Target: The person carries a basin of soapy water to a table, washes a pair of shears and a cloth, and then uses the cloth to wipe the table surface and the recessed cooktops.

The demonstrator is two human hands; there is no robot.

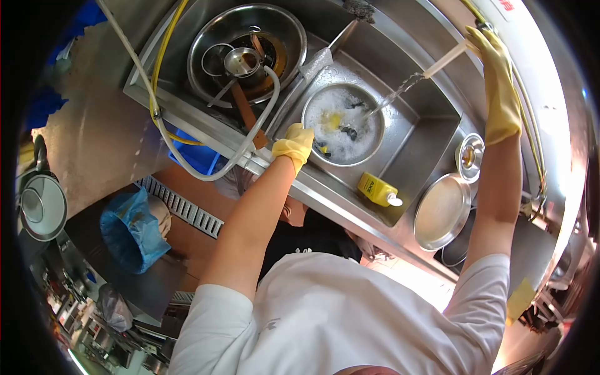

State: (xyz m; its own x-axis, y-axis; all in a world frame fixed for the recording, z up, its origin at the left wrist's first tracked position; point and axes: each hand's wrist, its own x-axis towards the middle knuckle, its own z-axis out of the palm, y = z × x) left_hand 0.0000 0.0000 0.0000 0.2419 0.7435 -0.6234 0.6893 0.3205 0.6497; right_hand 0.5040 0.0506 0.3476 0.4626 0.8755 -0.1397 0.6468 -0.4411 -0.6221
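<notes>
While the left hand [293, 145] curls its fingers at the basin [345, 164] in the sink [403, 164], the right hand [489, 51] meets the spout [445, 60]; whether either pinches, I cannot tell. Unchecked running water [403, 87] could overfill the basin, spilling foam [362, 139].

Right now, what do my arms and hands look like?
Your left hand and right hand wear yellow gloves. The left glove ends around the wrist; the right one reaches up the forearm. Beyond them, both arms are bare up to short white sleeves.
</notes>
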